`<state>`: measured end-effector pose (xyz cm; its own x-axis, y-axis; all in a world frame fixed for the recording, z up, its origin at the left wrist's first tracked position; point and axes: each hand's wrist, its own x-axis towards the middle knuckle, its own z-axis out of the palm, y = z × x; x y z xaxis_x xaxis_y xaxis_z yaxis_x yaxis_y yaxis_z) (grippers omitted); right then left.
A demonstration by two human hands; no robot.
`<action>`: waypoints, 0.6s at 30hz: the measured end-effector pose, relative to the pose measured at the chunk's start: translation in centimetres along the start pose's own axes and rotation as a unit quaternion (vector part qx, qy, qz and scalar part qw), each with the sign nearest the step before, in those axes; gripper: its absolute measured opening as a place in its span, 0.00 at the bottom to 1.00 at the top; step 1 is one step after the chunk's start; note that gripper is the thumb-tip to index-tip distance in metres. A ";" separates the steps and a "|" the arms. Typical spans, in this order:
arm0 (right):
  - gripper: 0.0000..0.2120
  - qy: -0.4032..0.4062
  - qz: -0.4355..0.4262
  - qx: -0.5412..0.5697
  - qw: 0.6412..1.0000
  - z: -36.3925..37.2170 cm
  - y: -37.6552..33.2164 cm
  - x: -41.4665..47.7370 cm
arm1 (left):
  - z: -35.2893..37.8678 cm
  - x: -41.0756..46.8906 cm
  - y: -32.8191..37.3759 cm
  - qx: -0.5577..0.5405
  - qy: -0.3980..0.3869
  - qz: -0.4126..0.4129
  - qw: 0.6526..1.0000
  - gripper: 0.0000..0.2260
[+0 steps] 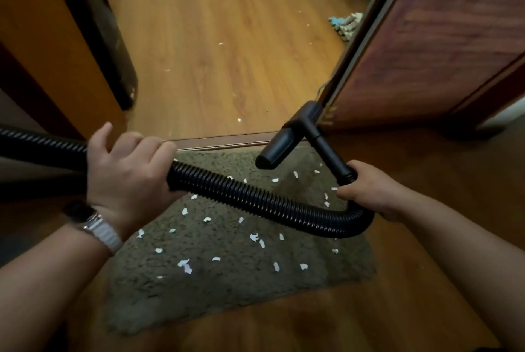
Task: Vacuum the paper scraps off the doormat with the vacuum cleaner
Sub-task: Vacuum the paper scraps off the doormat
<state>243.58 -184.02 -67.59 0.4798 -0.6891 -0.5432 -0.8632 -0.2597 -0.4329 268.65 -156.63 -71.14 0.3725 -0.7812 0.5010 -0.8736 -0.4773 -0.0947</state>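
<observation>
Holding the hose [255, 198] — both hands' grip above the paper scraps [184, 265].

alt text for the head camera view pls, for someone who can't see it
A person's left hand grips a black ribbed vacuum hose while the right hand holds its tube, the T-shaped nozzle raised over a grey-green doormat strewn with white paper scraps. Beyond lie a wooden floor and an open door.
</observation>
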 end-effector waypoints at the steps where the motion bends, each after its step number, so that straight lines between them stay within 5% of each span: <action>1: 0.16 -0.004 -0.023 0.001 1.000 0.3 -0.5 0.3 | 0.1 -0.4 -0.2 -0.006 -0.001 -0.005 1.000 0.24; 9: 0.16 -0.033 -0.140 -0.110 0.983 3.1 -3.2 2.1 | 0.3 -2.6 3.5 -0.164 -0.099 0.118 0.974 0.16; 18: 0.16 -0.002 -0.168 -0.178 0.970 3.5 -2.0 1.9 | -1.1 -3.3 9.8 -0.246 -0.186 0.144 0.940 0.15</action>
<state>246.78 -182.40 -70.23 0.7428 -0.5228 -0.4183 -0.6579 -0.6858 -0.3111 258.48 -158.33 -72.72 0.1014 -0.9801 0.1709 -0.9604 -0.0516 0.2740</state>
